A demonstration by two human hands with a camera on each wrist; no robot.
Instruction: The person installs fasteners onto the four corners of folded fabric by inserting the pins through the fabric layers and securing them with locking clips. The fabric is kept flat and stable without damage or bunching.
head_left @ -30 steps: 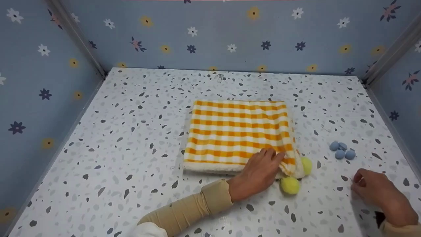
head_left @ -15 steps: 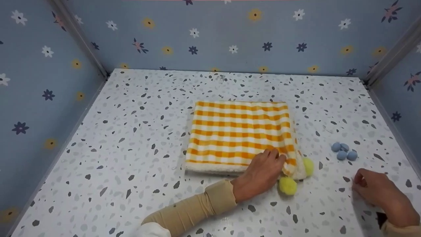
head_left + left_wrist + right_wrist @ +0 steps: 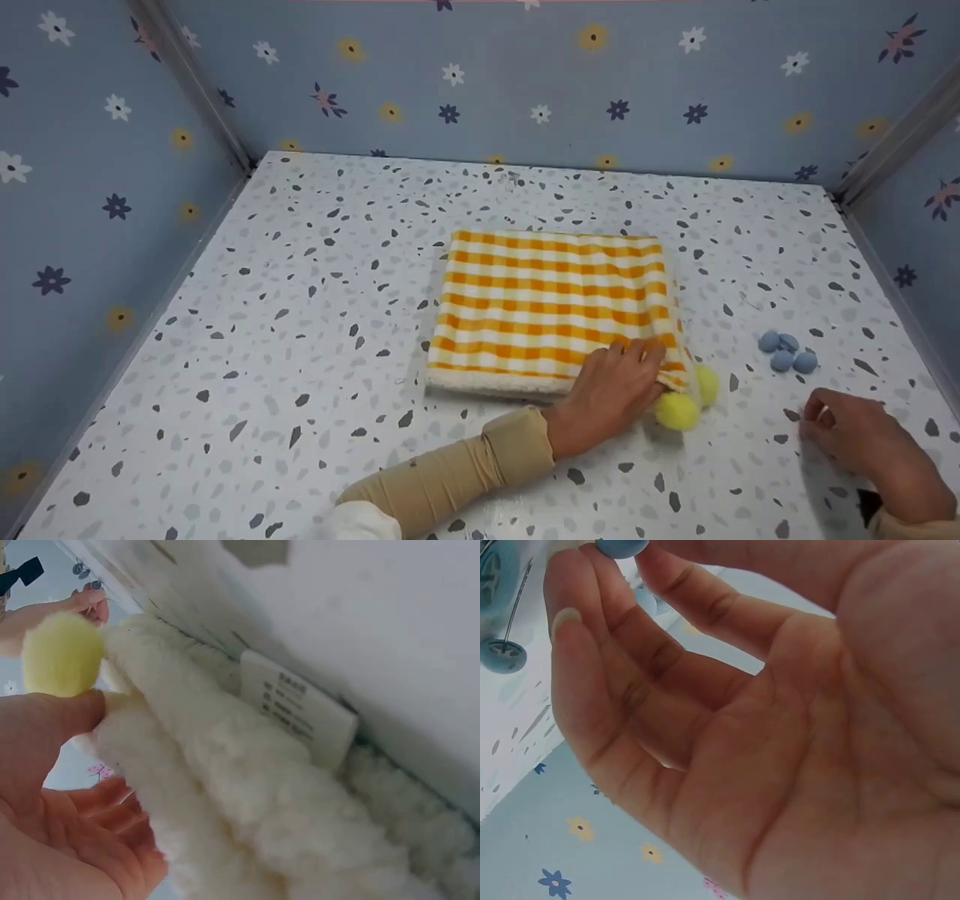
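A folded blanket [image 3: 555, 300] in orange and white check, with cream fleece inside, lies mid-table in the head view. My left hand [image 3: 611, 390] grips its near right corner, thumb on the fleece in the left wrist view. Two yellow pom-poms [image 3: 679, 412] hang at that corner, one of them close to the thumb. To the right of the blanket, my right hand [image 3: 870, 446] pinches a pin with a round blue head [image 3: 622, 546] between thumb and fingertips. Its shaft is hard to make out.
Several more blue-headed pins [image 3: 782, 361] lie on the speckled table [image 3: 300, 300], just beyond my right hand. A white label [image 3: 300, 705] sticks out of the fleece. Flowered blue panels [image 3: 487, 82] stand at the back and both sides.
My left hand has shifted slightly right, and the near pom-pom has swung up and right with the blanket corner. The right hand has hardly moved; the head view has shifted a little.
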